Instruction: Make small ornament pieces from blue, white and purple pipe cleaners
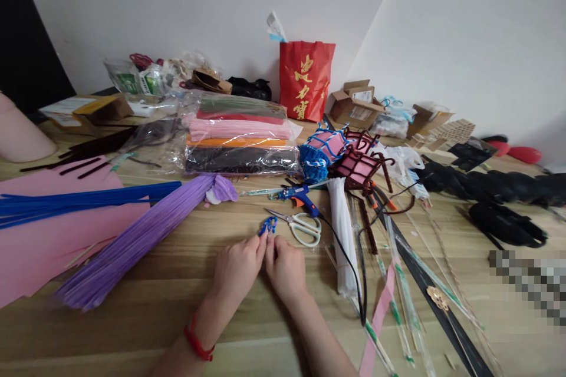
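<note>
Both hands meet over the wooden table, pinching a small piece of twisted blue and pale purple pipe cleaner (268, 225) between the fingertips. My left hand (236, 268), with a red cord bracelet on its wrist, grips it from the left. From the other side, the closed fingers of my right hand (287, 265) hold its lower end. Just beyond my right hand lie scissors (305, 228) with pale green handles. A blue glue gun (300, 195) rests behind them. To the left, a bundle of purple pipe cleaners (141, 241) lies diagonally.
Blue pipe cleaners (88, 200) lie over pink sheets (66, 241). A bag of coloured pipe cleaners (241, 135) and lantern-like pieces (325, 144) sit behind. White pipe cleaners (342, 235), a black cord (347, 253) and thin sticks occupy the right. A red bag (307, 82) stands by the wall.
</note>
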`<state>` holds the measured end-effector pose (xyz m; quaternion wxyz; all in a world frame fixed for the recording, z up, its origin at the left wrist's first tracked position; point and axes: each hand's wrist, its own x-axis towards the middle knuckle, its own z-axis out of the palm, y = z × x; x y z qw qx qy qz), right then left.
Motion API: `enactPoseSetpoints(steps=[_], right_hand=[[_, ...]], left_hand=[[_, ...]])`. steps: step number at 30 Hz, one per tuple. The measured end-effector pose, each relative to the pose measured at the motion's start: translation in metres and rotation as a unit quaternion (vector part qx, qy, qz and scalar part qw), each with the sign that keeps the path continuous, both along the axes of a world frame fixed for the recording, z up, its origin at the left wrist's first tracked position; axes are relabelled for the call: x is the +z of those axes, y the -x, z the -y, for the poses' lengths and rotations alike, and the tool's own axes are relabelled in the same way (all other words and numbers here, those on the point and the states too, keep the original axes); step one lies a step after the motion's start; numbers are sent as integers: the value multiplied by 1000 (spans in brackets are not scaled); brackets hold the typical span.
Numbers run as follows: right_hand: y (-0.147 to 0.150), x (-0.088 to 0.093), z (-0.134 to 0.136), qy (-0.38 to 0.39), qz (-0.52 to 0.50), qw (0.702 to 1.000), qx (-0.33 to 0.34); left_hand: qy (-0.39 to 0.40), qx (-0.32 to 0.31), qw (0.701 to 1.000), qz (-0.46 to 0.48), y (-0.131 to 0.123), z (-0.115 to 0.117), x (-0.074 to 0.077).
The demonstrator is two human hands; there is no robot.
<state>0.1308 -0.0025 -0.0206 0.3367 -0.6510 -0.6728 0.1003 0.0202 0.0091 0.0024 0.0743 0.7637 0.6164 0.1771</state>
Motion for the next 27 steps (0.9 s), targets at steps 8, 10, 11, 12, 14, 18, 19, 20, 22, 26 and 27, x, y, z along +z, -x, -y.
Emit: enactPoseSetpoints(steps=[8,10,11,12,14,18,19,20,22,26,27], right_hand=[[2,5,-4,59,-284,957,12],[4,5,-5,74,-353,933,12],[5,5,-5,78,-378,922,14],[6,4,-5,81,-396,915,17],[7,3,-5,81,-408,909,20],[5,0,-6,80,-346,935,19],[3,0,-6,76,-318,945,21],[2,0,-6,69,-289,955,23],[-2,0,-6,45,-228,972,26],[-6,0,-5,9,-111,993,25],[-6,0,-4,7,-88,996,24]], left_hand=[[106,12,954,279,-12,5,-3],[116,19,946,301,-15,6,-5],[115,18,944,310,-16,6,-6],[109,13,943,315,-17,6,-7],[90,3,948,305,-16,5,-7],[72,2,981,182,-12,2,-7],[70,0,987,148,-11,2,-6],[66,-3,991,119,-10,1,-6],[57,-12,995,82,-8,2,-5],[49,-15,999,14,-7,4,-3],[47,-11,999,-2,-7,4,-3]])
